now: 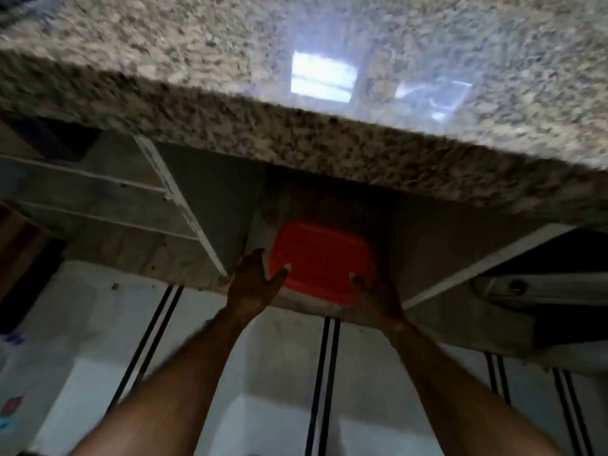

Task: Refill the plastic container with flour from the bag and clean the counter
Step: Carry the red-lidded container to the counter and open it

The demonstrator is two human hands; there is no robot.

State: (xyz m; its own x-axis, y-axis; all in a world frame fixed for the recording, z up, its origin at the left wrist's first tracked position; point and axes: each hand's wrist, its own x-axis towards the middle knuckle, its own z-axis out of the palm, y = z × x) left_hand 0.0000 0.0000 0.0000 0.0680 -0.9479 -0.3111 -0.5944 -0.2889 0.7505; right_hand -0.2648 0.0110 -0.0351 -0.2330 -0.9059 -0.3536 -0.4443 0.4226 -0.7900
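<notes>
Both hands, left [251, 284] and right [375, 296], grip a blurry, seemingly square red-lidded container [320, 261] on a shelf [437, 258] under the granite table [329, 139].

Pale tiled floor [98, 340], dark stripes [324, 373]

Speckled granite counter [197, 103] spans upper frame, bright window reflection [323, 77] on polished top. Dim open cabinet beneath, grey shelves [98, 199] at left, pale divider board [184, 205]. White tiled floor [269, 363] below, dark paired stripes [324, 383]. View motion-blurred.
</notes>
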